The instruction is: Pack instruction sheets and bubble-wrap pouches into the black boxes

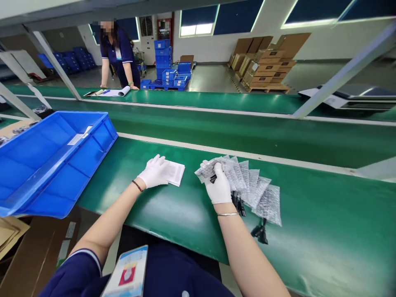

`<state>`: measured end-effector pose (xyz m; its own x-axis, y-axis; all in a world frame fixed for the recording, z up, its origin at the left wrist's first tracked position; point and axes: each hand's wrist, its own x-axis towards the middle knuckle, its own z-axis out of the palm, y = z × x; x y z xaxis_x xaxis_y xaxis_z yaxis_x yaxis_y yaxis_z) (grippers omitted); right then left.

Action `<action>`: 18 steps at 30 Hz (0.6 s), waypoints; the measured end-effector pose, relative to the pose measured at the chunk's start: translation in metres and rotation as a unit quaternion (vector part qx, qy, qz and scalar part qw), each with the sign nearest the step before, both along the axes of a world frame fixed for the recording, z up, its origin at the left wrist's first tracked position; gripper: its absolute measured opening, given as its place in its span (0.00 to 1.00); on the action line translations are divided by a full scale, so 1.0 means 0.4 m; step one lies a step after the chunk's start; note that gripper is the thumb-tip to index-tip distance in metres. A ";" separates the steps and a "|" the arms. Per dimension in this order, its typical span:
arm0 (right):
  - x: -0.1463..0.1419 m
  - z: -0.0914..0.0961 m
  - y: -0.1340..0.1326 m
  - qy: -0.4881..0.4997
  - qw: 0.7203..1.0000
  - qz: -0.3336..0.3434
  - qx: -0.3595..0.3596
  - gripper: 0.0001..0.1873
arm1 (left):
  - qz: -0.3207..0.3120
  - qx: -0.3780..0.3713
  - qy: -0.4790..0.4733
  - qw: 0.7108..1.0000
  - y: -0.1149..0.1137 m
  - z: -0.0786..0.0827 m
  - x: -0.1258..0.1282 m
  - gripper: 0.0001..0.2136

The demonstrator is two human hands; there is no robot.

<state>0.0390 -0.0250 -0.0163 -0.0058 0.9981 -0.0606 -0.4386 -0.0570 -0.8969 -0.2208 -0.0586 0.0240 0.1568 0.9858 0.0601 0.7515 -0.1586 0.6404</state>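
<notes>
The right grip point(218, 183) is clamped on a fan of bubble bags point(256, 187), which spreads rightward from it, its long axis running across the green worktop point(312, 214). Small black parts point(260, 233) hang below the bags past the near edge. The left grip point(154, 172) lies flat and open on a small stack of papers point(175, 173), just left of the bags. A blue crate point(58, 165) sits further left. Beyond, a co-worker point(119, 53) leans on a farther worktop point(192, 99); stacked cartons point(262, 68) stand on pallets behind.
</notes>
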 end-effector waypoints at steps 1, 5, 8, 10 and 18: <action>0.001 -0.009 0.002 -0.006 1.000 -0.001 0.002 0.31 | -0.005 0.001 0.026 1.000 -0.002 -0.004 -0.007 0.38; -0.009 -0.029 0.011 -0.031 0.998 0.045 0.009 0.32 | 0.132 0.056 -0.028 0.989 -0.076 -0.028 0.020 0.37; -0.034 -0.030 0.037 -0.134 0.980 0.137 0.056 0.33 | 0.259 0.017 -0.243 0.935 -0.174 -0.048 0.054 0.38; -0.064 -0.027 0.057 -0.274 0.939 0.173 0.117 0.33 | 0.276 -0.081 -0.450 0.846 -0.226 -0.058 0.069 0.33; -0.116 0.022 0.038 -0.522 0.770 0.270 0.249 0.27 | 0.214 -0.110 -0.467 0.851 -0.084 -0.058 -0.001 0.29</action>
<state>-0.0072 -0.0097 -0.0076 -0.6361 0.7678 0.0768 0.5019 0.4873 -0.7145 -0.2210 -0.0922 0.0008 -0.2334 0.9444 -0.2317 -0.1421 0.2026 0.9689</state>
